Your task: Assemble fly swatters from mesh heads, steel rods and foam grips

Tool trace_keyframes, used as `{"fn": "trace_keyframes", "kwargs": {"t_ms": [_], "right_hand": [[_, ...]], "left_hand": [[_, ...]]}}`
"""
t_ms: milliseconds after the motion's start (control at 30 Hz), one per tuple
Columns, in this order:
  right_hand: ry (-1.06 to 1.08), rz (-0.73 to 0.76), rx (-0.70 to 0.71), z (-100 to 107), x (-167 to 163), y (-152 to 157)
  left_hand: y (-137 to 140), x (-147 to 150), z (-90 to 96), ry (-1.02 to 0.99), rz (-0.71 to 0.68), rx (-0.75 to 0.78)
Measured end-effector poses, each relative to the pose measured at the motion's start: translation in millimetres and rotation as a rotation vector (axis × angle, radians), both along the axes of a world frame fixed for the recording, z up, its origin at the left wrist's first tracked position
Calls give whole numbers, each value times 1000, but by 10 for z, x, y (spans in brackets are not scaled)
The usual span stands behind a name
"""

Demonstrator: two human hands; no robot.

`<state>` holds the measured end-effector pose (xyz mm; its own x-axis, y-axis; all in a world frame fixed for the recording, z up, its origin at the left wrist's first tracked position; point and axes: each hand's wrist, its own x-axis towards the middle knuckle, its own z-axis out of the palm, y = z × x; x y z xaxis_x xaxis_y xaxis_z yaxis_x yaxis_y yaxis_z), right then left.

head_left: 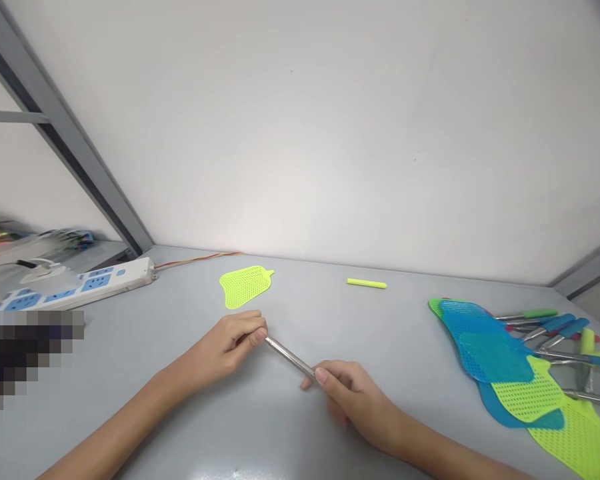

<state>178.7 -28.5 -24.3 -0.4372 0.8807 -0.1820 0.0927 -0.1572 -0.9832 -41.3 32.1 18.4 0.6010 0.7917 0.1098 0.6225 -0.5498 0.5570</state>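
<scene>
A shiny metal rod (291,357) slants between my two hands, above the grey table. My left hand (237,340) is closed around its upper left end. At the lower right end, my right hand (353,400) pinches the rod between thumb and fingers. Both rod ends are hidden in the hands. Beyond my left hand lies a yellow-green perforated fly swatter head (247,287) with a short stub. A yellow-green handle sleeve (367,283) rests farther right, near the wall.
At the right lies a pile of fly swatters with blue heads (497,350), yellow-green heads (583,440) and metal shafts. A white power strip (125,275) with plugs sits at the left. Behind it, thin wires (200,258) run along the wall. A grey metal frame post (80,140) stands there.
</scene>
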Motion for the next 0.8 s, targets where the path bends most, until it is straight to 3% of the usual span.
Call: {"fn": "trace_keyframes", "kwargs": {"t_ms": [333,567,800], "right_hand": [[134,227,-225,29,112,135],[35,120,-178,27,70,88],[-182,-12,-25,-9,17,-11]], "left_hand": [[-15,13,-14,54,-69,-95],[-27,16,-41,59,-121,-201],[-62,34,-56,65,-130,-231]]}}
